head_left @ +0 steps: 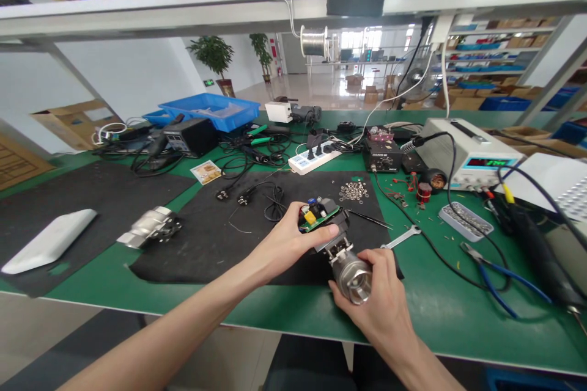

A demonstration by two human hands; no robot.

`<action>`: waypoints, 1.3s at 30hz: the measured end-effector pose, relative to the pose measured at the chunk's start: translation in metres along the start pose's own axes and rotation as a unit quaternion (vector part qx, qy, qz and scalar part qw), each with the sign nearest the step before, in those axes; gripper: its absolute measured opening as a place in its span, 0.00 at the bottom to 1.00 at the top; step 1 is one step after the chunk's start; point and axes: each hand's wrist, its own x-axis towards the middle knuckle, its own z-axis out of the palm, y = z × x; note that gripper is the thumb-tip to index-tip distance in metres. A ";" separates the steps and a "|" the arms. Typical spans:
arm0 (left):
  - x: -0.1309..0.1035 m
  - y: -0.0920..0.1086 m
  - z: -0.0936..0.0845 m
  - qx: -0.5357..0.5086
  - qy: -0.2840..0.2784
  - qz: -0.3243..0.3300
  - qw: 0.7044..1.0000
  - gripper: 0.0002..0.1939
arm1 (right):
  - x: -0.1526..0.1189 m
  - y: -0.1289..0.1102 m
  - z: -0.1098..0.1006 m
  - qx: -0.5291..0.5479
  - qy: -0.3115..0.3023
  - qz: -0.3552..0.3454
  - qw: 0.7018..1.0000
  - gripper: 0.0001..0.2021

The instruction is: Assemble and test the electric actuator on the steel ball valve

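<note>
One assembly is held in both hands over the front of the black mat. Its upper end is an actuator (326,217) with a green circuit board, a yellow part and other components exposed; my left hand (298,233) is closed round this end. A silvery metal valve body (352,275) with a round opening forms the lower end, and my right hand (380,293) grips it from the right. A wrench (401,236) lies just beyond my right hand, beside dark tweezers (370,219). Another metal valve (153,227) rests on the mat to the left.
Small nuts (353,191) lie scattered behind the assembly. Blue-handled pliers (493,278), a tray of small parts (466,221) and a power supply (463,156) stand right. A white block (49,241) lies left. A power strip (316,160) and cables are behind; a shelf (257,0) spans overhead.
</note>
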 end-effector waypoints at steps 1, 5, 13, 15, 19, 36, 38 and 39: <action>-0.001 0.001 0.000 -0.005 -0.005 0.001 1.000 0.35 | 0.000 0.000 0.000 0.003 0.000 -0.001 1.000 0.28; -0.004 0.009 -0.003 -0.004 -0.025 -0.013 1.000 0.35 | 0.000 0.002 0.001 0.013 0.000 -0.007 1.000 0.29; -0.004 0.014 -0.005 -0.005 -0.039 -0.015 0.999 0.34 | 0.001 0.002 0.000 0.019 -0.007 -0.002 1.000 0.28; -0.004 0.015 -0.004 -0.008 -0.043 -0.016 0.999 0.34 | 0.003 0.002 0.000 0.020 -0.010 0.002 1.000 0.28; 0.003 0.019 0.000 -0.003 -0.038 -0.038 0.999 0.35 | 0.007 0.002 -0.003 0.033 -0.012 0.022 0.999 0.27; 0.042 0.020 0.014 0.032 -0.016 -0.067 0.997 0.41 | 0.011 0.015 -0.004 0.090 -0.003 0.113 0.990 0.27; 0.041 0.019 0.015 0.026 -0.017 -0.062 0.998 0.40 | 0.010 0.014 -0.004 0.091 -0.004 0.111 0.990 0.27; 0.040 0.018 0.016 0.028 -0.017 -0.058 0.998 0.40 | 0.010 0.014 -0.005 0.090 -0.004 0.107 0.990 0.26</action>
